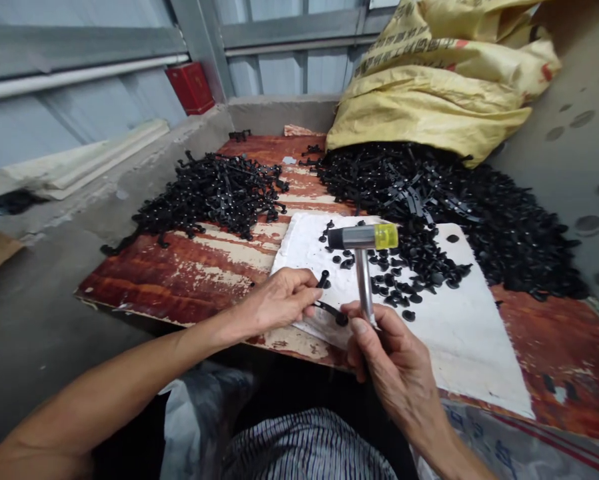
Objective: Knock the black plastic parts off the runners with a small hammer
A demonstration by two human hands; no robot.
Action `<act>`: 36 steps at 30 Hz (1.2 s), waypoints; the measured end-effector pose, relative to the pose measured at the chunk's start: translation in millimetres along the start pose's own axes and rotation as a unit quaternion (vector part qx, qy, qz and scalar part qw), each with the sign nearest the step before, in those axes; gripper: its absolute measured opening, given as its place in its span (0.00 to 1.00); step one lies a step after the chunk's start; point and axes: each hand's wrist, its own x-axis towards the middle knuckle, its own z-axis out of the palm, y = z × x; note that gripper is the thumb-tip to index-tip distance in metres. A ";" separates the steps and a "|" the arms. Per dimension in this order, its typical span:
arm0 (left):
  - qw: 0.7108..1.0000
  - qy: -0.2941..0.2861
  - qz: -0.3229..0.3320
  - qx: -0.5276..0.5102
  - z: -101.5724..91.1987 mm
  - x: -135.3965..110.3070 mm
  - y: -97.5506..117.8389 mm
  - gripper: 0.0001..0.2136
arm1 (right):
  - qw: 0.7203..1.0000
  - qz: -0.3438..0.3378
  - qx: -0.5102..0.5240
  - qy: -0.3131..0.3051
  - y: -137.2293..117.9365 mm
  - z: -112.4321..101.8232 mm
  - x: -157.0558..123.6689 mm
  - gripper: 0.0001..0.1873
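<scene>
My left hand [292,300] pinches a curved black plastic strip [329,309] just above the front edge of a white cloth [479,347]. In my right hand [394,353] is a small mallet [362,267], held upright by its metal handle, with one black face and one yellow face. The right fingertips are close to the strip's right end; whether they touch it I cannot tell. Many small black round-headed plugs [392,280] lie scattered on the cloth beyond the mallet.
On the worn red-brown board [154,280], a heap of black parts [219,190] stands at the left. A yellow woven sack [429,100] spills more black strips [409,180] at the back right. A red box [190,88] sits on the ledge by the metal wall.
</scene>
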 end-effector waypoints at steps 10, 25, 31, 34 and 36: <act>0.999 -0.038 0.007 0.031 -7.2 12.6 -10.7 0.10 | 0.996 0.049 0.008 0.073 8.6 -31.6 3.3 0.20; 0.996 -0.037 0.011 0.075 -6.3 16.0 -12.7 0.11 | 0.995 0.071 0.043 0.061 17.2 -36.4 0.0 0.14; 0.994 -0.033 0.017 0.099 -6.8 14.3 -7.6 0.11 | 0.994 0.072 0.056 0.067 16.2 -36.2 0.1 0.16; 0.990 -0.036 0.043 0.131 -10.2 16.0 -4.8 0.11 | 0.993 0.072 0.062 0.067 16.6 -35.7 1.4 0.16; 0.985 -0.038 0.061 0.155 -13.8 18.3 -1.7 0.12 | 0.993 0.073 0.066 0.065 17.4 -35.2 2.0 0.15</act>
